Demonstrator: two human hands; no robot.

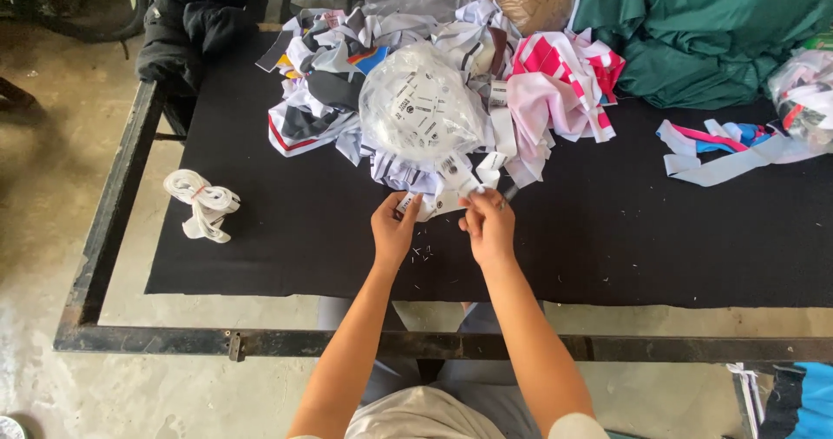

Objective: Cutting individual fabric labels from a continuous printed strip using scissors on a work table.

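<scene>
We take the heap of cloth scraps as our landmark, a loose mound of white, grey, pink and striped pieces with a clear plastic bag of small tags resting on its near slope. It lies on a black mat spread over a dark metal-framed table, and on our side of the heap the mat runs bare right up to its near edge, with only a few tiny white specks on it. To the left of the heap the mat is open as far as a bundle of white tape, which sits close to the mat's left edge; a dark jacket is draped over the table's far left corner. To the right of the heap there is open mat up to a few loose pale and pink strips, and behind those a pile of green cloth. Just in front of the heap our left hand is closed in a pinch on a small white tag, thumb and fingers nearly together. Our right hand is curled narrowly just beside it, gripping a small dark tool whose kind we cannot tell. The tag lies between heap and hands, touching the heap's nearest trailing tags.
</scene>
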